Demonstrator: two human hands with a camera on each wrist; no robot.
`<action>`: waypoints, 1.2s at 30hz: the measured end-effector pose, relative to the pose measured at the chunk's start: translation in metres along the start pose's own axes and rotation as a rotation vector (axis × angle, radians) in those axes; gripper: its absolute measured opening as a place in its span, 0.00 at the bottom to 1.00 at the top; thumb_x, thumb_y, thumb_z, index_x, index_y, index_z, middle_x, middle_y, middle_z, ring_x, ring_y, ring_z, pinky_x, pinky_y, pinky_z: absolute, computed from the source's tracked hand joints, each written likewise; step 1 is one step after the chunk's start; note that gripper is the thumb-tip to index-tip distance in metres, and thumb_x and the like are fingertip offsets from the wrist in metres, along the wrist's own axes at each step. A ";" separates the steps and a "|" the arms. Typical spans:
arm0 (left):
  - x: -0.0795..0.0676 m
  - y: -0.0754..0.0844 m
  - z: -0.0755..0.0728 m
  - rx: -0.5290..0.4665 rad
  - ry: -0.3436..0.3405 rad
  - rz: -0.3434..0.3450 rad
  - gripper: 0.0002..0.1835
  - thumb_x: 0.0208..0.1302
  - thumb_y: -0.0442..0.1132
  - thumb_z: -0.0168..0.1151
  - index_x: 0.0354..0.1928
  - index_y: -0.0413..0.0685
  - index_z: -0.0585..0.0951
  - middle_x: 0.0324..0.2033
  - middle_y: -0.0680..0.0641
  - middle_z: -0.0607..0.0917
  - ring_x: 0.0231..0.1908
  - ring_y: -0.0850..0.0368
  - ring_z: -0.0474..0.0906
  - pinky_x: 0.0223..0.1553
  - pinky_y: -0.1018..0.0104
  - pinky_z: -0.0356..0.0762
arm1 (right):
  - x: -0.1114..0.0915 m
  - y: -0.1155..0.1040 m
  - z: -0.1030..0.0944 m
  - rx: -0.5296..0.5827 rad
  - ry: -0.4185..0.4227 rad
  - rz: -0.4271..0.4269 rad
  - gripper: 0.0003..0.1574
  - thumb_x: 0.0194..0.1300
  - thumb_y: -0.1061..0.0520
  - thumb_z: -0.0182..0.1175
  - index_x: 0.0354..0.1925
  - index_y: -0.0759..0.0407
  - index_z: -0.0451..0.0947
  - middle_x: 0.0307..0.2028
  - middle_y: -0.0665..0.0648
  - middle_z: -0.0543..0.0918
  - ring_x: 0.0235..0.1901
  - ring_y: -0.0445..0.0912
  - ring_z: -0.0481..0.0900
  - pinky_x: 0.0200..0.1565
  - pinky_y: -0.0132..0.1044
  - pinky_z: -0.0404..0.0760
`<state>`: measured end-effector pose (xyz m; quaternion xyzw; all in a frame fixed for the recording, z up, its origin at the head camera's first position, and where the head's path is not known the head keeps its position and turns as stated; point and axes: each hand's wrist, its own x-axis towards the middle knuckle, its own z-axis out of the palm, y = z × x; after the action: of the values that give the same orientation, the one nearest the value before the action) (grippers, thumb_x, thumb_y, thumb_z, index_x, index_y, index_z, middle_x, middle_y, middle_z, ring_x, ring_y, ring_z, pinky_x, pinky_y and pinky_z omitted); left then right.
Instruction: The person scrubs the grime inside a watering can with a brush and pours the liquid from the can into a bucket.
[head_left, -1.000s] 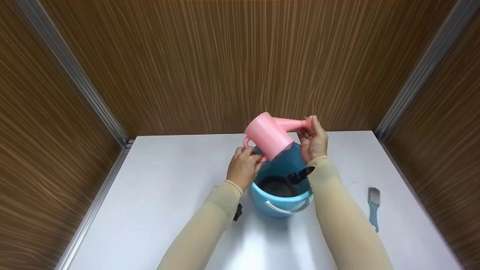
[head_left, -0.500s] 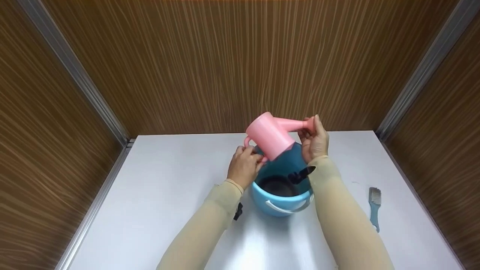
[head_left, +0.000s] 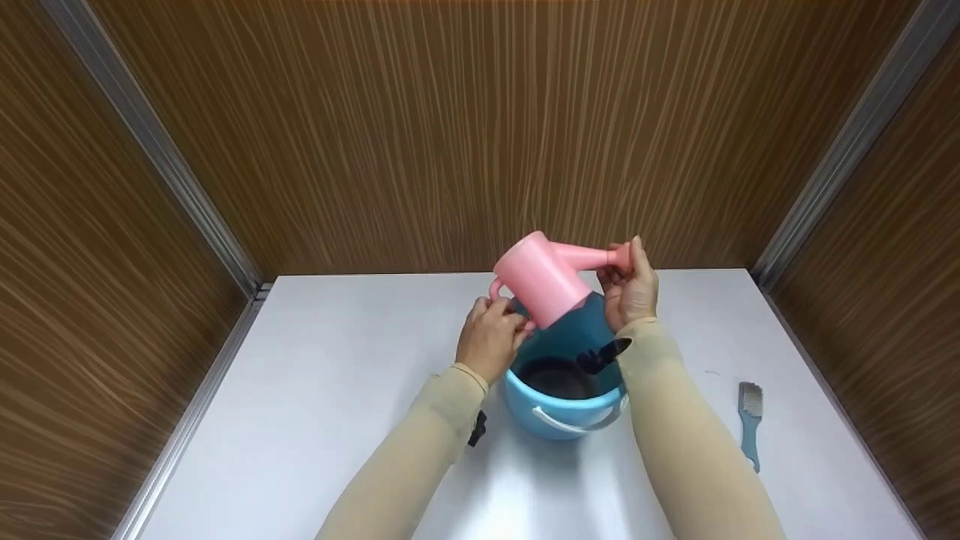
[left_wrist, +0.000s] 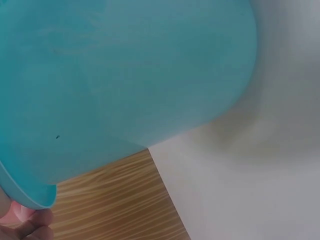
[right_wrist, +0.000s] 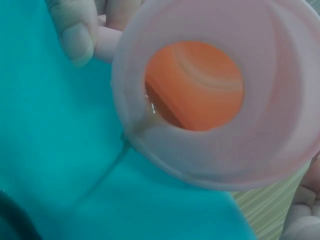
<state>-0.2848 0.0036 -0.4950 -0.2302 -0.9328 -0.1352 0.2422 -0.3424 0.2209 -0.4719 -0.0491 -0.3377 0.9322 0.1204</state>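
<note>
A pink watering can (head_left: 541, 281) is tilted over a light blue bucket (head_left: 521, 411), its open top facing down toward the bucket. My left hand (head_left: 489, 337) grips the can's handle at the bucket's left rim. With my right hand (head_left: 632, 294) I hold the sprinkler head at the spout's tip. In the right wrist view, a thin brownish trickle (right_wrist: 102, 175) runs off the can's lip, and some liquid shows inside its round opening. Dark liquid (head_left: 559, 377) covers the bucket's bottom. The left wrist view mostly shows the bucket's outer wall (left_wrist: 125, 75), with fingertips (left_wrist: 35, 227) at the lower left.
A grey-blue brush (head_left: 750, 427) lies on the white table (head_left: 337, 390) at the right. The bucket's white handle (head_left: 559, 424) hangs at its front. Wood-grain panels (head_left: 480, 135) stand at the back and both sides.
The hands and watering can keep almost the same pose over the bucket. The whole head view has shifted slightly downward.
</note>
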 end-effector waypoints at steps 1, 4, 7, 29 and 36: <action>0.000 0.000 0.000 0.000 -0.005 -0.003 0.15 0.57 0.56 0.59 0.36 0.56 0.86 0.35 0.54 0.76 0.37 0.55 0.66 0.41 0.66 0.67 | 0.000 0.000 -0.001 -0.007 0.001 -0.002 0.27 0.57 0.41 0.62 0.34 0.65 0.78 0.26 0.57 0.79 0.27 0.46 0.75 0.34 0.35 0.73; 0.000 0.001 0.000 0.001 -0.017 -0.010 0.15 0.57 0.56 0.59 0.37 0.56 0.86 0.36 0.54 0.76 0.37 0.55 0.66 0.41 0.66 0.66 | -0.001 0.000 -0.002 -0.012 0.005 0.000 0.28 0.56 0.41 0.62 0.37 0.67 0.77 0.26 0.57 0.79 0.27 0.47 0.75 0.34 0.35 0.73; 0.001 0.002 0.000 -0.001 -0.024 -0.011 0.15 0.57 0.55 0.59 0.36 0.56 0.85 0.36 0.54 0.76 0.37 0.55 0.66 0.42 0.65 0.66 | -0.001 0.000 -0.003 -0.005 0.007 0.006 0.31 0.56 0.41 0.62 0.40 0.70 0.76 0.27 0.58 0.79 0.28 0.47 0.75 0.34 0.36 0.73; 0.002 0.002 0.000 0.044 0.028 0.022 0.12 0.56 0.52 0.63 0.34 0.55 0.86 0.36 0.53 0.77 0.37 0.53 0.68 0.40 0.64 0.69 | 0.002 -0.003 -0.001 0.005 0.017 0.012 0.26 0.57 0.42 0.62 0.35 0.66 0.79 0.26 0.57 0.80 0.27 0.46 0.75 0.34 0.35 0.73; 0.003 0.002 0.000 0.026 0.036 0.031 0.11 0.56 0.51 0.63 0.34 0.54 0.86 0.36 0.53 0.78 0.36 0.53 0.68 0.40 0.63 0.68 | 0.000 -0.004 -0.001 0.005 0.021 0.007 0.27 0.56 0.43 0.63 0.36 0.68 0.78 0.25 0.57 0.81 0.26 0.46 0.76 0.34 0.35 0.74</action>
<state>-0.2859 0.0066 -0.4928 -0.2391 -0.9262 -0.1233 0.2642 -0.3417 0.2243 -0.4698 -0.0597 -0.3340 0.9329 0.1210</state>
